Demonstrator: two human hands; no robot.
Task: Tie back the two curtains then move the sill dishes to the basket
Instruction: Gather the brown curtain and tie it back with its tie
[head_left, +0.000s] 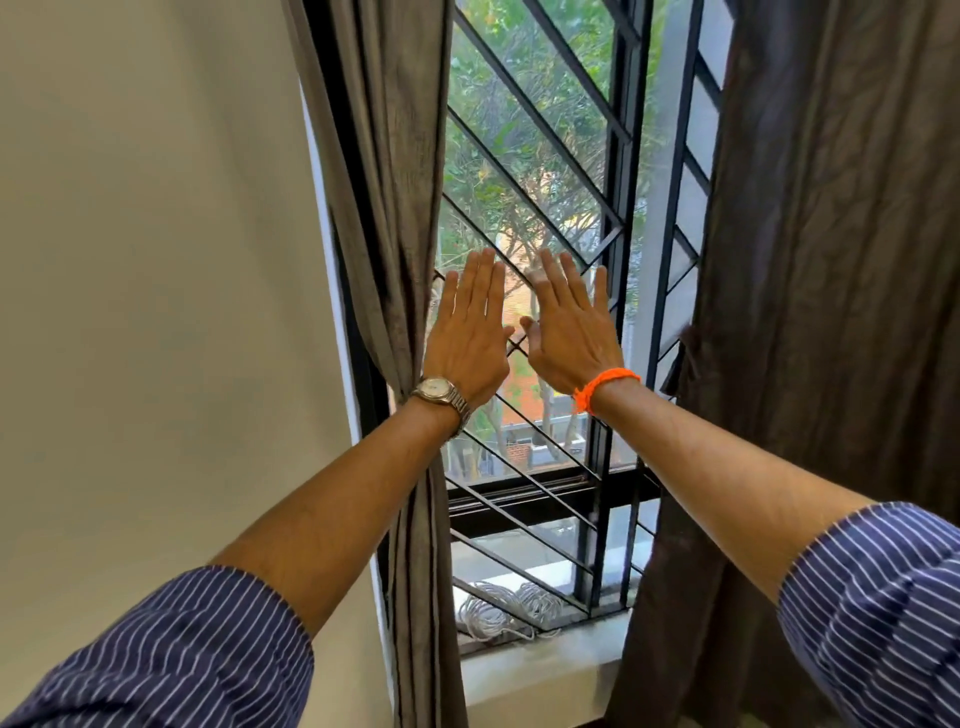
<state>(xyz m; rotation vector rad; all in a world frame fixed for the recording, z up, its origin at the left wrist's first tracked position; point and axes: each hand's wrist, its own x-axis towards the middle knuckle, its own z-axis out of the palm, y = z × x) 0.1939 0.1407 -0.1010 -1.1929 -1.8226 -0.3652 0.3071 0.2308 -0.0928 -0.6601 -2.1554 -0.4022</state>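
**Both hands flat, nothing gripped**

Left hand (470, 332) and right hand (569, 325) raised, fingers spread, empty. Left curtain (395, 218) looks gathered near the wrist; right curtain (831, 260) hangs loose. Best next: bunch it tightly, bind at mid-height. Sill (540, 670) bears white cord (498, 610); no dishes visible.

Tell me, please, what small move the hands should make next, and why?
Probably the left hand should swing left to gather the left curtain. Both hands are open and empty between the curtains, the right hand too, and that curtain hangs right beside the left.
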